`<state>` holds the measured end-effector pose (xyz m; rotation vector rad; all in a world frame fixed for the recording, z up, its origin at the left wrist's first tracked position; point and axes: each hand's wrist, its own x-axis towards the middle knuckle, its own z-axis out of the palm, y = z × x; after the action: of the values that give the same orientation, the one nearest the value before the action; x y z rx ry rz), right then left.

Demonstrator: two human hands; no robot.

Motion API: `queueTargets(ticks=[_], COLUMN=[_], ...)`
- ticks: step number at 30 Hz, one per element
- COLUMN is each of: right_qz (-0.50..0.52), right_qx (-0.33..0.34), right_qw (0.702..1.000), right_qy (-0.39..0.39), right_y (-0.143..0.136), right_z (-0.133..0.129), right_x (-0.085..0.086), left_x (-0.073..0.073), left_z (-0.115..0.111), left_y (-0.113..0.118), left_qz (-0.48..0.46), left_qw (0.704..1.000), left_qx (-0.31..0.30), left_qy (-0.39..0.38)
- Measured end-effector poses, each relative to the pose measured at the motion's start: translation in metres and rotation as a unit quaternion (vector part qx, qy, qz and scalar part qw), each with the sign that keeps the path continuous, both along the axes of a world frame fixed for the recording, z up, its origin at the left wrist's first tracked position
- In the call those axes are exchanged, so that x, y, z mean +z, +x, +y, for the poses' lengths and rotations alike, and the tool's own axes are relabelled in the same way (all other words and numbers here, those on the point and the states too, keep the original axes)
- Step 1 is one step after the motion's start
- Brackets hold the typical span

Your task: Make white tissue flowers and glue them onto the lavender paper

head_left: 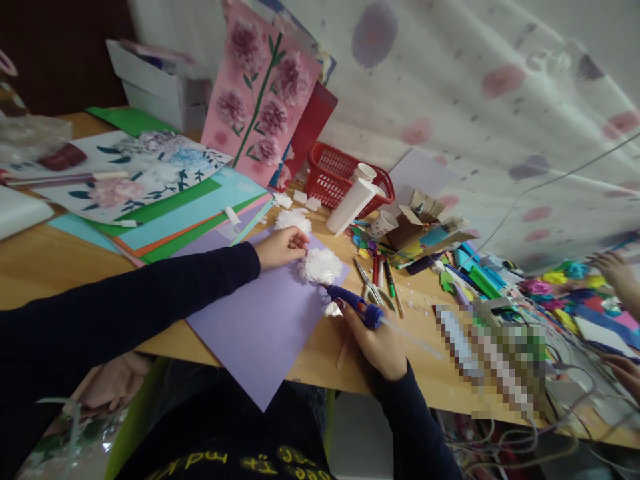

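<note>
Right hand (377, 343) grips blue plastic glue gun (352, 304); left hand (283, 248) curls by ruffled white puff (321, 267), pinch unclear.
Smooth purple sheet (260, 327) overhangs worktop's (317, 363) near edge; yellow shirt lettering (259, 465).

The handle of the blue glue gun (350, 300) is concealed by the right hand (380, 343). Contact between the left hand (281, 248) and the nearer white flower (321, 267) cannot be confirmed. Items beneath a pixelated patch (493, 363) on the surface (30, 267) are unidentifiable. Another person's arm (621, 280) is cut off by the right edge; yellow shirt lettering (259, 465) by the bottom edge.
</note>
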<state>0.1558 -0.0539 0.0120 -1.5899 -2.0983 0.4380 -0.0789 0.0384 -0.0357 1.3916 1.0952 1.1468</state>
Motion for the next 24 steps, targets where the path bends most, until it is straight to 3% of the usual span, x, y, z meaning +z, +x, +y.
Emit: queueTargets(ticks=[24], right_qz=[0.017], right_qx=[0.007], right_qw=[1.0], right_qy=[0.007], right_y=[0.0023], right_z=[0.0003], right_x=[-0.0033], left_x=[-0.0018], left_z=[0.0014], left_y=[0.0005], left_qz=[-0.005], left_qw=[1.0], left_qx=[-0.001], left_qy=[0.001])
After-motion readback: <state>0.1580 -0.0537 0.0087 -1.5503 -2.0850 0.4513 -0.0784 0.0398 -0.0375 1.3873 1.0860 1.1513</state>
